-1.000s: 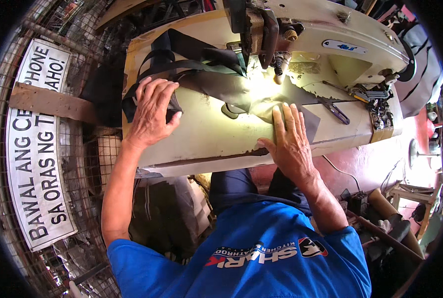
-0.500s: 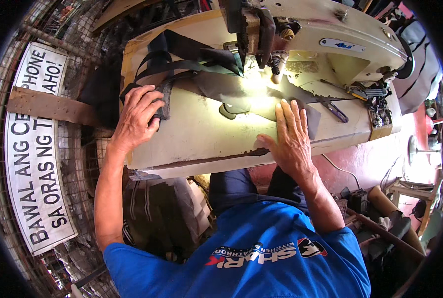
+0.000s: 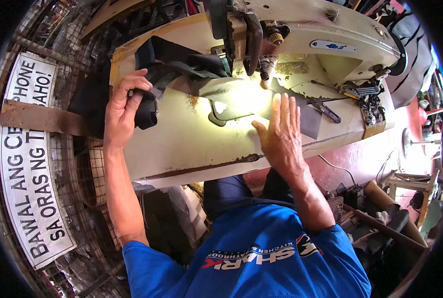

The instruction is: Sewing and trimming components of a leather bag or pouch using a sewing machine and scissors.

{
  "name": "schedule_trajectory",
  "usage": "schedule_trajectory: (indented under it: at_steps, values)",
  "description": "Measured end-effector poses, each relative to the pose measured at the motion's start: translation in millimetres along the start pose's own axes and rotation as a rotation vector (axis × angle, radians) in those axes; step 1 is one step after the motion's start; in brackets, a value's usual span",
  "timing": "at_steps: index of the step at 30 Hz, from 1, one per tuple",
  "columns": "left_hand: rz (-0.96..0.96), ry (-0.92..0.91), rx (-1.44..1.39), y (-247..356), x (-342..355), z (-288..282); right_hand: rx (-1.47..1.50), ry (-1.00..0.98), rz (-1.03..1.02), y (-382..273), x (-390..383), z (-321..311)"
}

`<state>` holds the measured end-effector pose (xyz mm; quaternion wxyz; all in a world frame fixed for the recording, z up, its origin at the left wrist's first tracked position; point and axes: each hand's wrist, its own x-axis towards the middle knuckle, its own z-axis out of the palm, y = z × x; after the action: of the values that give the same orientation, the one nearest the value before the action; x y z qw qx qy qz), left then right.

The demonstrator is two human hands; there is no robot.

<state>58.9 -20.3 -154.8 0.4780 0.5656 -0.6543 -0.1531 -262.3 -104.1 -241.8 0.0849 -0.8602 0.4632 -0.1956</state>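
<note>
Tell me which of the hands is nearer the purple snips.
Right. The right hand is just left of the snips, a little nearer the person; the left hand is much farther left.

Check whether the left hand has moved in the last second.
Yes: the left hand has shifted left, farther from the sewing machine and closer to the table's left edge.

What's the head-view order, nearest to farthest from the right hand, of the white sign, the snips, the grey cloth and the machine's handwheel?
From the right hand:
1. Grey cloth: at the fingers.
2. Snips: to the right.
3. Handwheel: farther right, at the machine's end.
4. White sign: far left, by the wire mesh.
</note>
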Motion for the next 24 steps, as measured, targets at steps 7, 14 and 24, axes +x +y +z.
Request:
schedule_trajectory:
  at_steps: [7,14,24]
  values:
    - [-0.183,0.031,-0.188,12.2,2.1,0.4,0.15,0.016,-0.092,-53.2,12.0,28.8]
    - [0.202,-0.163,0.238,36.2,28.4,15.3,0.295,-0.179,-0.374,-112.5,-17.8,34.1]
    - [0.032,-0.647,0.192,55.7,64.9,119.9,0.439,-0.187,-0.225,-132.7,-13.5,86.9]
